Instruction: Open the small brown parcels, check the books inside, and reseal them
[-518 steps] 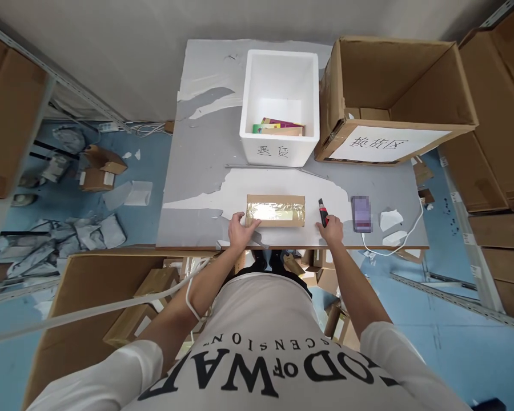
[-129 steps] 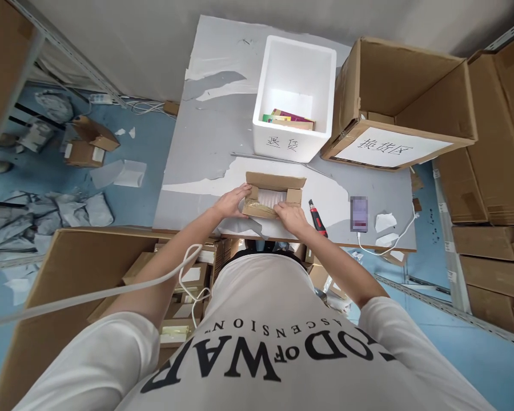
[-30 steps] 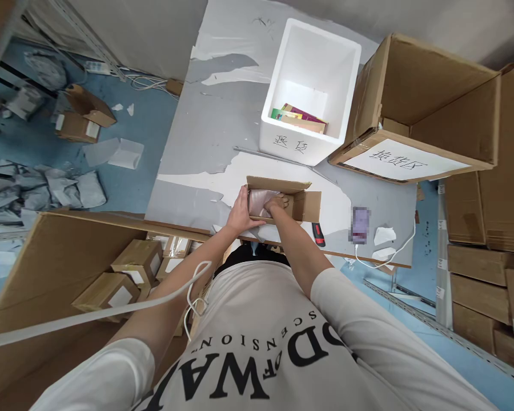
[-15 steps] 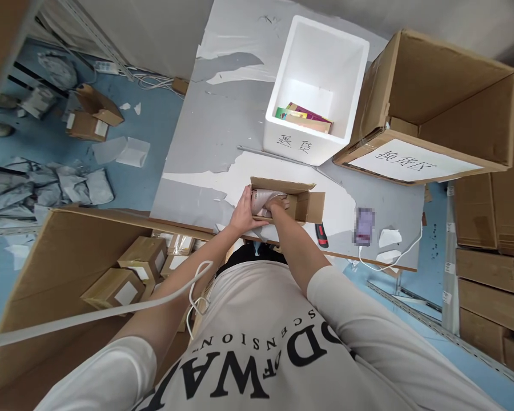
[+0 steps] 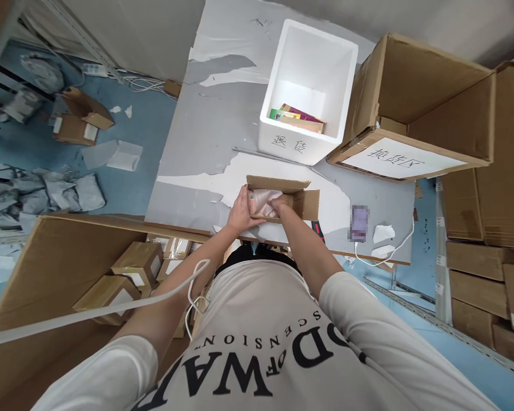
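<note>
A small open cardboard box (image 5: 311, 204) lies near the front edge of the table, its flaps raised. My left hand (image 5: 242, 213) is wrapped round the box's left end, thumb along the near side. Inside the box sits a pale pink package in plastic wrap (image 5: 263, 200) with a small printed label. My right hand (image 5: 279, 202) reaches into the box and grips the right end of this package; its fingertips are partly hidden. Just right of my right forearm a red and black box cutter (image 5: 317, 230) is partly covered.
Behind the box stand a white foam box (image 5: 302, 145) with colourful flat packs and a large open carton (image 5: 415, 162) with a handwritten sign. A phone (image 5: 360, 222) on a white cable lies to the right. Below left, a big carton (image 5: 47, 274) holds several small boxes.
My right hand's fingers, stretched over the package before, have curled deeper into the box. The package's wrap has shifted and looks more spread out. My left hand keeps its hold.
</note>
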`<state>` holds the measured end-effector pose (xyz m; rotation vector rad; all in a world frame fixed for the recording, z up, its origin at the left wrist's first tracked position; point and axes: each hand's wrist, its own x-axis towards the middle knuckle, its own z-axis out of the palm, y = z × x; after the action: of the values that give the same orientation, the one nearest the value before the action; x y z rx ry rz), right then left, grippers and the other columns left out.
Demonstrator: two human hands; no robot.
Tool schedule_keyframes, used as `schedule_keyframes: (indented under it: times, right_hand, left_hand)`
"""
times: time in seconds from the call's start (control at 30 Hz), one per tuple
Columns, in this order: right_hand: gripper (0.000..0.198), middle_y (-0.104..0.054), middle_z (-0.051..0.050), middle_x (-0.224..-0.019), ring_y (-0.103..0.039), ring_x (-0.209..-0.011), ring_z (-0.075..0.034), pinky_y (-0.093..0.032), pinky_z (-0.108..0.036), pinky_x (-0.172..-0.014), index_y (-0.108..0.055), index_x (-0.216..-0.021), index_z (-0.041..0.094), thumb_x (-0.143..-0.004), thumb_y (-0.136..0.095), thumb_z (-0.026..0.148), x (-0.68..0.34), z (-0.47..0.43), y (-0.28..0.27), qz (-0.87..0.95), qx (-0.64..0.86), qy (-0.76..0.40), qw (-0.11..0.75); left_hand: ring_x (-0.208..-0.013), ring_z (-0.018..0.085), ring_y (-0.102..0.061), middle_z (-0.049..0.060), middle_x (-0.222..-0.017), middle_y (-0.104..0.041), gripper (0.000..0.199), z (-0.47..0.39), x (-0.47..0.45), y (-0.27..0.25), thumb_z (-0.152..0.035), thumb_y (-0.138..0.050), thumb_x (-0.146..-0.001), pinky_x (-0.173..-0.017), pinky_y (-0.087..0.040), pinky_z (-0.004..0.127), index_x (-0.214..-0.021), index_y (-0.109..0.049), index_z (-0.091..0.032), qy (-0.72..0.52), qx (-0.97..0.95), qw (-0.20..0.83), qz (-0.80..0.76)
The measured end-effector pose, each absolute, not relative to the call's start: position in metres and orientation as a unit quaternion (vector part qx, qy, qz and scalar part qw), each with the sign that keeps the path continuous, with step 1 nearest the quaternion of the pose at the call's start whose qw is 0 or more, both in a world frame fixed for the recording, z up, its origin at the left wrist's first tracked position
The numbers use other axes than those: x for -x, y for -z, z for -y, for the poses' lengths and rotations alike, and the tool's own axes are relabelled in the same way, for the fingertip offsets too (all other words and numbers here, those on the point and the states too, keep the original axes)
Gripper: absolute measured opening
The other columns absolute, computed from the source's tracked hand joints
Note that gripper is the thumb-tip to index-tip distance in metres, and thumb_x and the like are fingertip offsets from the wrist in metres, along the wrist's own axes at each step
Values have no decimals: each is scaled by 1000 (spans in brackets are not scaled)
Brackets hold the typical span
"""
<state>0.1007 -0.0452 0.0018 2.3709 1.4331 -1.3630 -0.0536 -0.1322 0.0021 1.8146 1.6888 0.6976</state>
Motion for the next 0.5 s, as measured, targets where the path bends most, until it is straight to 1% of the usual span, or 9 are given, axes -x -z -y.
schedule_keyframes:
  times: [0.03,0.07,0.13,0.2,0.27,0.37,0.43,0.47,0.5]
  right_hand:
    - [39,-70,-17,-105,-69,-92,-26,-56,-35,-74,-62,-111,8,-74,-69,18,-106,47,-6,-478,-753,453,19]
    - [37,-70,-15,-105,-69,-92,-24,-56,-33,-76,-62,-111,10,-75,-68,17,-111,49,-11,-494,-737,461,10]
    - [39,-69,-11,-114,-66,-102,-21,-53,-31,-86,-61,-115,15,-76,-66,14,-122,52,-26,-532,-705,468,-13]
    - [42,-65,-9,-123,-61,-113,-21,-47,-32,-96,-59,-120,18,-78,-63,13,-133,52,-49,-608,-652,452,-39]
    - [41,-65,-9,-123,-59,-114,-23,-45,-37,-99,-57,-120,18,-80,-60,14,-147,49,-82,-708,-567,416,-61]
    - [30,-69,-7,-109,-62,-101,-24,-47,-40,-93,-60,-111,17,-81,-58,17,-172,40,-142,-809,-453,366,-80]
    - [23,-70,-5,-98,-62,-91,-23,-49,-39,-86,-62,-103,17,-80,-59,16,-188,33,-183,-829,-432,344,-88]
    - [21,-70,-4,-93,-62,-85,-22,-51,-37,-81,-62,-100,16,-80,-59,15,-195,29,-201,-833,-426,343,-86]
    - [18,-69,-3,-88,-61,-79,-20,-52,-35,-75,-62,-98,17,-80,-59,15,-201,26,-216,-834,-422,347,-80]
  left_hand:
    - [-146,38,-18,27,-155,-19,141,132,54,-4,-55,-86,-50,-118,-22,47,-151,-2,-5,-253,-675,281,-634]
    - [-146,37,-18,27,-156,-19,140,131,53,-7,-54,-86,-50,-118,-22,46,-152,-2,-6,-245,-673,283,-638]
    - [-146,37,-18,26,-156,-18,139,130,53,-13,-54,-86,-50,-118,-23,46,-152,-3,-8,-226,-667,286,-649]
    - [-145,37,-19,26,-156,-18,138,129,51,-21,-54,-86,-49,-117,-24,46,-152,-5,-9,-209,-659,290,-662]
    - [-146,38,-18,26,-156,-18,140,128,48,-30,-54,-86,-46,-116,-24,49,-152,-6,-11,-191,-650,293,-675]
    - [-147,41,-6,26,-158,-10,146,126,49,-44,-53,-88,-40,-115,-15,60,-152,-5,-11,-155,-637,314,-687]
    - [-146,43,4,26,-159,-3,147,121,57,-55,-51,-88,-37,-114,-8,65,-152,-6,-10,-145,-614,356,-690]
    - [-146,43,5,26,-159,-2,143,117,62,-62,-50,-87,-39,-114,-7,65,-152,-9,-10,-156,-593,390,-687]
    - [-146,43,2,25,-159,-5,135,113,68,-72,-50,-85,-44,-115,-8,63,-152,-14,-10,-185,-566,428,-680]
